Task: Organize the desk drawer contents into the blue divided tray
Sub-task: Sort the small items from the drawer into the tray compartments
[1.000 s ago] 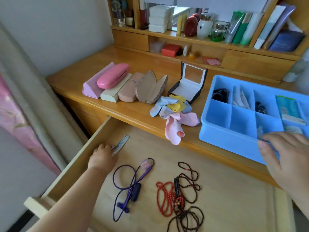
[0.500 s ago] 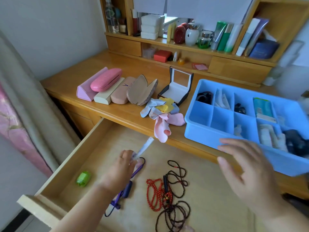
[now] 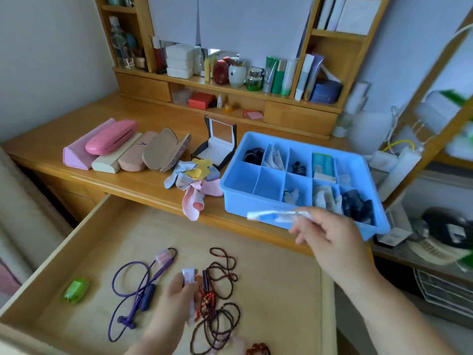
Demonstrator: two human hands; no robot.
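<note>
Your left hand [image 3: 176, 290] is hovering low over the drawer [image 3: 84, 242], fingers curled round a small white-and-pink packet [image 3: 189, 275] that is standing up out of your grip. Just beside it, the beads [image 3: 217, 298], dark brown and red strands, are lying in a loose tangle, and the purple cord [image 3: 138, 285] is looping to the left with a small green piece [image 3: 76, 290] near the drawer's side. Your right hand [image 3: 330, 239] is pinching a thin white-and-blue sachet [image 3: 277, 216] at one end and holding it level in front of the tray's near wall.

Watch that sachet: it looks flat, slick and floppy, and you are gripping only its end, so it could slip or droop and catch on the tray [image 3: 256, 206] rim instead of dropping into a cell. The beads are likely snagging on each other; lifting one strand could drag the rest.

Farther back, the tray is sitting on the worktop [image 3: 143, 185], rigid blue plastic with straight dividers; the two near-left cells are looking empty, while others are holding dark items and pale packets. Soft cloths [image 3: 194, 180], pink, yellow and grey, are bunching at the worktop edge, one pink end hanging over it. Beyond them, smooth glasses cases [image 3: 120, 147] are lined up side by side.
</note>
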